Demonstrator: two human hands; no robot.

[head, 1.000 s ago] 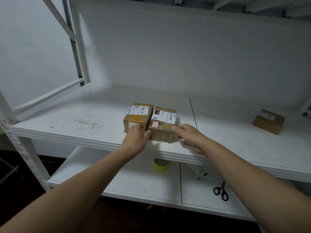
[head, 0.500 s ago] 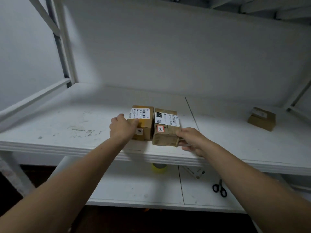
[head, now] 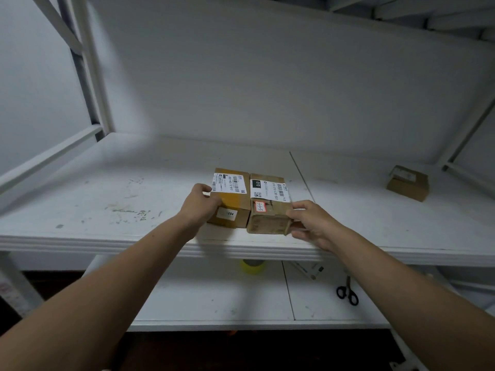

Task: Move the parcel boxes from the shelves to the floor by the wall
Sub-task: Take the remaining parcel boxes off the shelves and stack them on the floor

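Note:
Two small brown parcel boxes stand side by side near the front edge of the white upper shelf [head: 80, 210]. The left box [head: 235, 202] carries a white label and yellow tape; my left hand [head: 197, 207] grips its left side, thumb on top. The right box [head: 267, 210] has a white label and a red-edged sticker; my right hand [head: 310, 223] grips its right front corner, thumb on top and fingers at its side. Both boxes rest on the shelf. A third brown box [head: 408, 183] lies at the far right of the same shelf.
The lower shelf [head: 214, 298] holds a yellow tape roll [head: 253, 266], a white packet [head: 310, 270] and black-handled scissors [head: 348, 291]. White frame posts [head: 91, 76] rise at the left and at the right. A wall panel closes the back. Dark floor shows below.
My left hand has gone from the gap between the two boxes to the left box's outer side. My right hand stayed at the right box's corner. The boxes have barely moved.

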